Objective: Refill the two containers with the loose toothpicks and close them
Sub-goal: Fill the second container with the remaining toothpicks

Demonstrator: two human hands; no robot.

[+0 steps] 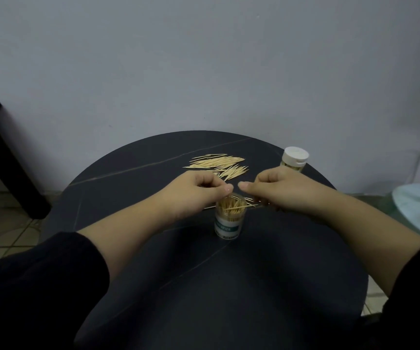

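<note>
light: dim, soft, cool grey cast | source: cannot tell, wall [204,59] evenly lit, slightly darker toward the corners | shadows: faint, soft-edged on the table [153,286] | dark areas: sleeves [27,286] lose all detail | sharpness: toothpicks [216,164] fairly crisp, overall slightly soft | distortion: wide-angle, table rim bowed, edges stretched

black veined table [153,261], pale toothpicks [216,162], white cap [295,154]

We see bare tabletop [229,286] nearest us; the open container [229,218], loose toothpicks [219,164] and capped container [295,159] block beyond.
</note>
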